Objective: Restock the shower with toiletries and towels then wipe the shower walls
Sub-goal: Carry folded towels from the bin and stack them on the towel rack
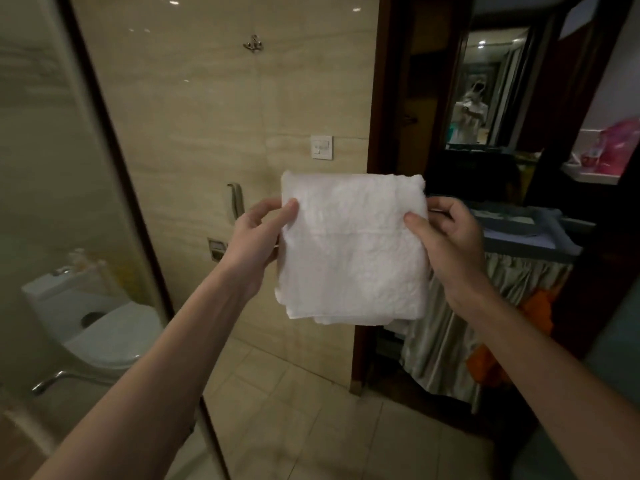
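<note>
A folded white towel (353, 247) hangs in the air at the middle of the view, held up flat in front of me. My left hand (258, 233) pinches its left edge, thumb on the front and fingers behind. My right hand (446, 237) pinches the right edge the same way. The towel's lower layers hang loose below the hands. The glass shower wall (52, 168) stands at the left.
Behind the glass sits a white toilet (104, 327). The tiled wall (207, 116) carries a hook (253, 43), a switch plate (322, 147) and a metal handle (235, 199). A housekeeping cart (512, 244) with fabric skirt stands in the dark doorway at right. Tile floor lies below.
</note>
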Demonstrator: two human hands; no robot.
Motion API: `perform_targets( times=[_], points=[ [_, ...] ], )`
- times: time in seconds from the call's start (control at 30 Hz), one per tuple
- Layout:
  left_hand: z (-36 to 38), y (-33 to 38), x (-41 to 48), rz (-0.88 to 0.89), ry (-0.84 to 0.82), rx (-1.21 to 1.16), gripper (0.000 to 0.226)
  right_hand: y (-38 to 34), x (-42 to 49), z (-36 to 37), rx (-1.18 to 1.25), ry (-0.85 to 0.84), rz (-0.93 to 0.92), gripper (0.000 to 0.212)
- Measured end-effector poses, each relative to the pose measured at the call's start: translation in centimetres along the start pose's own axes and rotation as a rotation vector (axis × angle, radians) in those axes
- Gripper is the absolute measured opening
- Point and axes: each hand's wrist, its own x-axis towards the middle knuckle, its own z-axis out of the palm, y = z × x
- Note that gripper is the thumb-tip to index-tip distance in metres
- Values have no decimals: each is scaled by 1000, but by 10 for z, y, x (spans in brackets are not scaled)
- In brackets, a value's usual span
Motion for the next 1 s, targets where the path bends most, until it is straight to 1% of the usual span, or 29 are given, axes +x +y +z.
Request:
perform_targets(
  times=[0.13, 0.23, 0.37, 0.5, 0.7, 0.8, 0.9, 1.0],
  points=[
    [40, 2, 67, 5, 76, 3, 37, 12, 69, -9, 23, -9, -28, 33],
    [65, 10, 112, 63, 135, -1, 25, 19, 123, -8, 39, -26, -36, 33],
    [68, 11, 151, 113, 155, 12, 16, 25, 174, 10, 60, -87, -33, 31],
    [48, 2, 198, 86, 202, 14, 8, 44, 221, 45, 54, -166, -25, 29],
    [6, -23, 290, 102, 293, -1, 13, 84, 297, 125, 59, -245, -1, 29],
    [-25, -38, 352, 122, 334, -21, 9, 107, 341, 173, 47, -305, -23, 25],
    [-61, -50, 417, 154, 363, -43, 9, 130, 390, 232, 40, -355, -60, 19],
    [-103, -58, 476, 161, 400, -25, 12, 150, 437, 300, 27, -396, -72, 19]
  ],
)
